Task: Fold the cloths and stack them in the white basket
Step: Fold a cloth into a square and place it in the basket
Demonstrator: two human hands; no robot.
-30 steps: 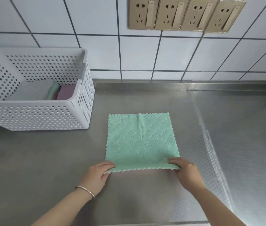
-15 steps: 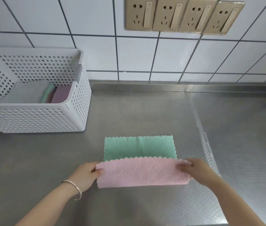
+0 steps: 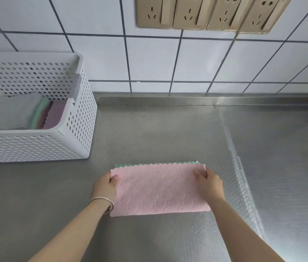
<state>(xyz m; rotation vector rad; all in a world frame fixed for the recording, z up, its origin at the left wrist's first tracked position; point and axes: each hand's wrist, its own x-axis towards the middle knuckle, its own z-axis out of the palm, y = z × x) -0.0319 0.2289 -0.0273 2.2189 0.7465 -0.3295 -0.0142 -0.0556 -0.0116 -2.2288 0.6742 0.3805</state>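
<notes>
A cloth (image 3: pixel 158 190), pink on one side and green on the other, lies folded in half on the steel counter, pink side up, with a thin green edge showing along its far side. My left hand (image 3: pixel 105 187) pinches the far left corner and my right hand (image 3: pixel 209 183) pinches the far right corner. The white perforated basket (image 3: pixel 36 146) stands at the left and holds folded grey, green and purple cloths (image 3: pixel 36 114).
The steel counter (image 3: pixel 149 129) runs back to a white tiled wall with a row of gold sockets (image 3: pixel 209 12). A raised seam (image 3: pixel 232 148) crosses the counter to the right of the cloth. A bracelet (image 3: pixel 102 202) circles my left wrist.
Both hands lifted the near edge of the flat green cloth and carried it away from me onto the far edge, so the pink underside now faces up.
</notes>
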